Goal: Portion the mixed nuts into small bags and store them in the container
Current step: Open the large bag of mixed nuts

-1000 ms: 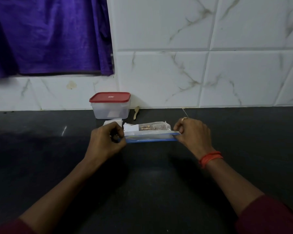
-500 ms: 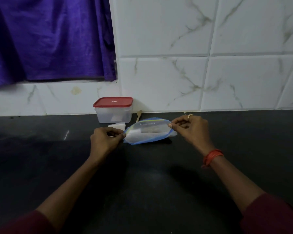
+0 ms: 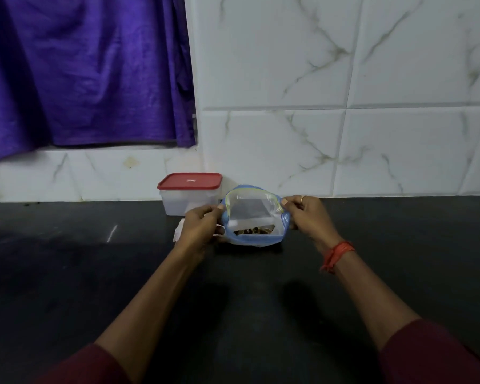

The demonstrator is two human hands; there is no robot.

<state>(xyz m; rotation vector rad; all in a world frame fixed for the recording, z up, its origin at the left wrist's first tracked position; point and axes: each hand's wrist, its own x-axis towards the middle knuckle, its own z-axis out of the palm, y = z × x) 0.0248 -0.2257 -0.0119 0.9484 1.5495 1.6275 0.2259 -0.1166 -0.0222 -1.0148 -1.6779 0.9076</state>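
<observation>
The left hand (image 3: 203, 227) pinches one side of a clear zip bag (image 3: 250, 214) at its mouth and the right hand (image 3: 306, 214) pinches the other. Between them the blue-edged mouth is pulled wide into a rounded opening that faces the person. The bag's base seems to rest on the dark counter (image 3: 94, 273), and a low layer of nuts (image 3: 254, 231) shows at its bottom. Something white and flat (image 3: 178, 232) lies on the counter, half hidden behind the left hand. It may be the small bags, but I cannot tell. Just behind, against the tiled wall, stands the container (image 3: 189, 202) with its red lid (image 3: 189, 180) on. This looks like the very start of the job: the big bag is being opened and nothing is portioned yet. Next, I'd guess, one hand must let go to fetch a small bag or a scoop while the other keeps the mouth from flopping shut. The container will need its lid off before anything goes in.
</observation>
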